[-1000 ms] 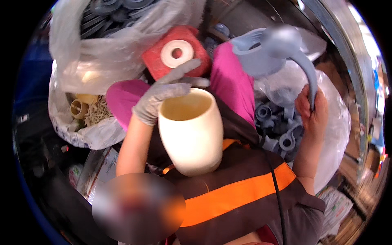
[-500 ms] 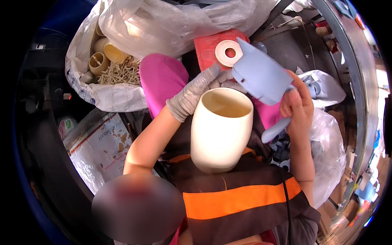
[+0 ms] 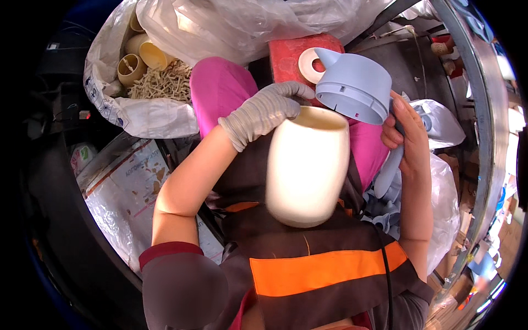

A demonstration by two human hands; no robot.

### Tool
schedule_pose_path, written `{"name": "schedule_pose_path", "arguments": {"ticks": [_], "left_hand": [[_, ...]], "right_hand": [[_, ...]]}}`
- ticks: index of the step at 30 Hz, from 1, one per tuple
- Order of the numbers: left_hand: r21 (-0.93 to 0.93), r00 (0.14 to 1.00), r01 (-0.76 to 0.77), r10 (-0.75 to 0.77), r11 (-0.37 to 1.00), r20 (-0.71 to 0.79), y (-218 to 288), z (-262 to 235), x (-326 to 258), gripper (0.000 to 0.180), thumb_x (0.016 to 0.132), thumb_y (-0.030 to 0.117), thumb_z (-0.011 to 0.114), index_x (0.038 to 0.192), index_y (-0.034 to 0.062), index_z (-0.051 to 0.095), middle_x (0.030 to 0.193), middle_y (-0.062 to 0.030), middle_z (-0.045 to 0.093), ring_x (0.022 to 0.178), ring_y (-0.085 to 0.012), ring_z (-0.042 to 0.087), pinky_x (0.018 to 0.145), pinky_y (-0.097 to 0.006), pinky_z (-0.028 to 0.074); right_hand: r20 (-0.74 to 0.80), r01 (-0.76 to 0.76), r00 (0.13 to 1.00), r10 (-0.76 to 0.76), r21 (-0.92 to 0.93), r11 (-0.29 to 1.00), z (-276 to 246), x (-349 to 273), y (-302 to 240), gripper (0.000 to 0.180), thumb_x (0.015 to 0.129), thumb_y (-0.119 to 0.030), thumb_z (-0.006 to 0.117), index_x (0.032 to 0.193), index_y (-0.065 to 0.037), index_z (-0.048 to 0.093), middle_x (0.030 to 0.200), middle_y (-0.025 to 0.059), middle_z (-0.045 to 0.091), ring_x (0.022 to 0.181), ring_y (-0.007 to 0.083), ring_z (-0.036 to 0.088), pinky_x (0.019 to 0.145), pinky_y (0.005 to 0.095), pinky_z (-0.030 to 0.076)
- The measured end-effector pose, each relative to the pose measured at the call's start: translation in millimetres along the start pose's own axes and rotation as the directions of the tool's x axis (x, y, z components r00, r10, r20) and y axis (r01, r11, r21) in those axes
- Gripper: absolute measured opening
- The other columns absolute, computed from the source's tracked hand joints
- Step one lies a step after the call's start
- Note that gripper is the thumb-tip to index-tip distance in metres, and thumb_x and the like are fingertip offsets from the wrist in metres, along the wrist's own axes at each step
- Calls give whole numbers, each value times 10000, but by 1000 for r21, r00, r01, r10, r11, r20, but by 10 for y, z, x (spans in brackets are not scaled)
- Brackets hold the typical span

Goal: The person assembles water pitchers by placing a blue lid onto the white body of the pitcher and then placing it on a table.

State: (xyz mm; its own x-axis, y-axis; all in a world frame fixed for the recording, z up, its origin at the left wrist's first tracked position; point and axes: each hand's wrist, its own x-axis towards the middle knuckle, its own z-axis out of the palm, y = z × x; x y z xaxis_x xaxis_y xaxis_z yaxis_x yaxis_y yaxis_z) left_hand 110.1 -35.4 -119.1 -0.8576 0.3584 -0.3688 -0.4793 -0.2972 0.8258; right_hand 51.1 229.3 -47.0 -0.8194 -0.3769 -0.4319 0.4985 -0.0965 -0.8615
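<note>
Since a second ago the grey lid (image 3: 355,85) has swung closer, hovering at one o'clock of the cream jug (image 3: 308,165) (upright). Gloved left hand (image 3: 264,110) grips the jug's rim; right hand (image 3: 404,129) grasps the lid's handle.

A workshop: plastic sacks (image 3: 137,110) of moulded parts (image 3: 140,55) crowd the floor.

- I count one large cream jug body (image 3: 307,168).
- One grey-blue lid with handle (image 3: 355,88).
- One grey glove (image 3: 264,113).
- Three small cream cups (image 3: 140,55) in the bag.
- One red block (image 3: 294,55).
</note>
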Motion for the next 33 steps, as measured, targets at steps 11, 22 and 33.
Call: {"name": "schedule_pose_path", "arguments": {"ticks": [11,22,33], "left_hand": [[-500,976,-22,126,866,175,-256,234,37,663,752,211,707,1329,7,451,1265,-110,554,1154,-216,549,1026,-353,409],[-518,967,-21,149,855,206,-320,340,48,745,766,265,738,1389,37,400,1313,-104,523,1223,-229,498,1051,-364,381],[-453,969,-23,132,891,211,-310,448,58,736,802,350,706,1385,25,398,1318,-104,512,1228,-221,491,1054,-350,370]], "right_hand": [[46,-51,997,60,-178,983,-85,157,98,390,963,-243,545,1265,4,538,714,-25,472,487,8,343,417,173,261],[-34,3,999,-19,-418,909,-49,-58,45,342,950,-216,566,1219,-7,597,654,-84,446,493,-7,323,436,168,214],[-25,79,994,-102,-469,880,-242,-200,145,328,938,-194,587,1207,-9,608,829,-10,611,681,22,507,600,163,382]]}}
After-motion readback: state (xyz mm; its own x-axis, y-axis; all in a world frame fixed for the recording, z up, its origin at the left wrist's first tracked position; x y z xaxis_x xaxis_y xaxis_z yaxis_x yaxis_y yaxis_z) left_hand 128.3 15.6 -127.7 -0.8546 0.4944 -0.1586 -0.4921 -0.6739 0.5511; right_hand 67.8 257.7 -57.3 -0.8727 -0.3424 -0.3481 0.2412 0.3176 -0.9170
